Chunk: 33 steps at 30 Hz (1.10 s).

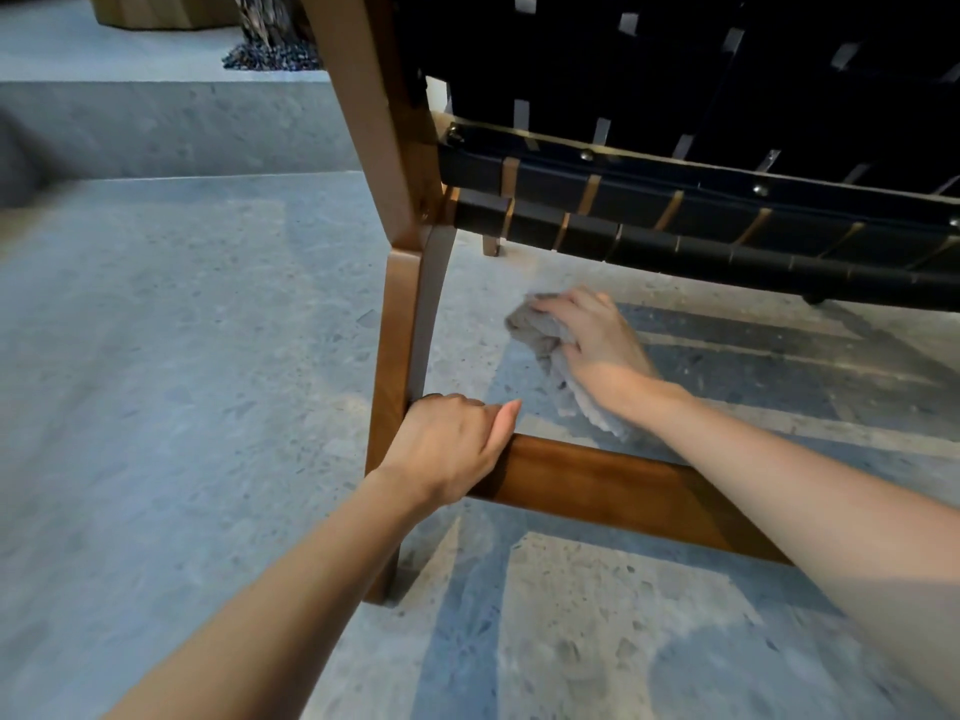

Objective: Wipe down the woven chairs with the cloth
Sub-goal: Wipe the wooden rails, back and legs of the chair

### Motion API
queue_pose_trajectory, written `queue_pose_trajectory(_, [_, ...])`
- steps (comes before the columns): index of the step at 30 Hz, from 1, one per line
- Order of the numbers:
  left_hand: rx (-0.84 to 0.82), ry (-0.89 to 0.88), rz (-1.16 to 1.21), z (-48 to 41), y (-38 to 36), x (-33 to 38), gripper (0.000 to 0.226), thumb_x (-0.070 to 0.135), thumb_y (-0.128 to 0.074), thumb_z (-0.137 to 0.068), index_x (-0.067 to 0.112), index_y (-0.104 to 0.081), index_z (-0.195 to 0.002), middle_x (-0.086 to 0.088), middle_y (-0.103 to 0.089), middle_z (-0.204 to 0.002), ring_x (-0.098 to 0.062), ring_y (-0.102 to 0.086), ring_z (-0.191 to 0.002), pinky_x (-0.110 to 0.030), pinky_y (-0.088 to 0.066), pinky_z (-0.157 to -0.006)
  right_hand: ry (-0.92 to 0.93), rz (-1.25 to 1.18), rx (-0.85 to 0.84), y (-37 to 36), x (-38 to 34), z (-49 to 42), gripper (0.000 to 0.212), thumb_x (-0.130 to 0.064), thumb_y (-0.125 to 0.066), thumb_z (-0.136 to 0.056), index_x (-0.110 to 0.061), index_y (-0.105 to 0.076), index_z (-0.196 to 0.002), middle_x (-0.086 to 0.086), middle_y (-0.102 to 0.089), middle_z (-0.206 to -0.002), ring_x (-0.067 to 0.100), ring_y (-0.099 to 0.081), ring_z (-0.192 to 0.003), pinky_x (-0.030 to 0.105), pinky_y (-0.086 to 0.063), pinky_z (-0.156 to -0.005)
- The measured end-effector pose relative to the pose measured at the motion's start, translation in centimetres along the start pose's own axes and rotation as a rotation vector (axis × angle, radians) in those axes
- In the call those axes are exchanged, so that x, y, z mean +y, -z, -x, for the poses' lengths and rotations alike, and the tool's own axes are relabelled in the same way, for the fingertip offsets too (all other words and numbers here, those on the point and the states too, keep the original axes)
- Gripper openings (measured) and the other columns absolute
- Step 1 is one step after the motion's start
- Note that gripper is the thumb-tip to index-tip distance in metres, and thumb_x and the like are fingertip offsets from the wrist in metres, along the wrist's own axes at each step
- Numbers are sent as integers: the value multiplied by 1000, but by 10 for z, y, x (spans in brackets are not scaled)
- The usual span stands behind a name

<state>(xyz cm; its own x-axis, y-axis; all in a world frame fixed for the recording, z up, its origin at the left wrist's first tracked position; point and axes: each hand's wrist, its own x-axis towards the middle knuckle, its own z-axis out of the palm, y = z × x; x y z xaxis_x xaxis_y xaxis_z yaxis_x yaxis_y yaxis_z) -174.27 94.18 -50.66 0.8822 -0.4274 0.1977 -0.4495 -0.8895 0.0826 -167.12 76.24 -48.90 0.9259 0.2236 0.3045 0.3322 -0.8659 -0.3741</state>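
A woven chair (675, 210) with black straps and a brown wooden frame fills the upper right, seen from behind and low down. My left hand (452, 444) grips the low wooden crossbar (597, 485) where it meets the rear leg (400, 356). My right hand (592, 345) reaches past the crossbar, under the seat, and holds a crumpled grey cloth (540, 340). The cloth's lower end hangs beside my wrist. What the cloth touches beneath the seat cannot be made out.
Grey speckled stone floor (182, 407) spreads around the chair. A raised concrete step (156, 122) runs across the back left, with dark pebbles (270, 57) on top. A far chair leg (491, 245) shows under the seat.
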Motion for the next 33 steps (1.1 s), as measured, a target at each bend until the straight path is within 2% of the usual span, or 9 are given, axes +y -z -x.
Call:
queue_pose_trajectory(4, [61,44,100,-2,-3,3,47,40,-22,-100,22,-65,-100,2,-66,-93,-15,-57,-84,-29,-47,-69,36,-84,2,12,6,32,51,2,-55,-90,-22,-51,-135,-3,-52,-127,11,-41,-120,18,-28,-100])
queue_pose_trajectory(7, [271,31,158,8,2,4,21,25,-52,-93,15,-61,-110,-3,-55,-100,-16,-47,-90,-27,-47,-71,54,-140,103,24,-10,38,50,-5,-59,-91,-23,-50,-136,-4,-53,-127,1,-39,-116,11,-27,-96])
queue_pose_trajectory(9, [439,55,81,16,4,3,29,10,-67,-80,10,-58,-108,-9,-50,-96,-22,-43,-83,-32,-46,-68,76,-185,189,30,-29,31,50,-8,-62,-90,-22,-50,-136,-5,-54,-125,-1,-40,-113,8,-28,-93])
queue_pose_trajectory(12, [585,113,63,31,11,-7,44,0,-68,-73,10,-48,-111,-13,-40,-105,-25,-37,-92,-36,-38,-81,64,-259,306,30,-62,7,49,-11,-62,-90,-19,-50,-137,-8,-51,-117,3,-45,-110,12,-34,-94])
queue_pose_trajectory(16, [487,230,112,47,30,-30,52,8,-62,-83,17,-35,-126,-19,-40,-124,-31,-35,-110,-44,-33,-96,-70,-385,392,12,-104,-27,43,-5,-60,-91,-12,-54,-133,1,-52,-129,11,-46,-121,11,-30,-99])
queue_pose_trajectory(19, [382,231,87,53,40,-42,61,19,-62,-88,13,-35,-142,-18,-33,-143,-34,-35,-127,-44,-32,-105,-148,-465,386,-5,-122,-32,48,2,-52,-92,-12,-50,-137,3,-47,-141,17,-40,-132,23,-28,-112])
queue_pose_trajectory(25, [215,131,70,54,39,-45,69,25,-45,-98,12,-3,-151,-2,1,-160,-16,-1,-147,-33,-12,-120,-262,-590,222,-19,-126,-3,47,-8,-51,-96,-20,-46,-141,2,-53,-139,18,-48,-128,26,-38,-107])
queue_pose_trajectory(29, [252,120,203,56,38,-37,62,12,-41,-98,9,-9,-151,-4,-5,-159,-18,-10,-146,-31,-15,-119,-148,-640,68,-8,-108,35,50,-2,-61,-89,-16,-52,-136,-1,-53,-139,10,-45,-130,13,-30,-103])
queue_pose_trajectory(33, [343,143,230,57,45,-30,50,-1,-43,-94,1,-35,-143,-15,-34,-149,-30,-38,-133,-40,-37,-107,-91,-653,144,16,-100,47,47,-5,-66,-84,-21,-61,-128,-13,-61,-122,-11,-48,-108,-6,-33,-85])
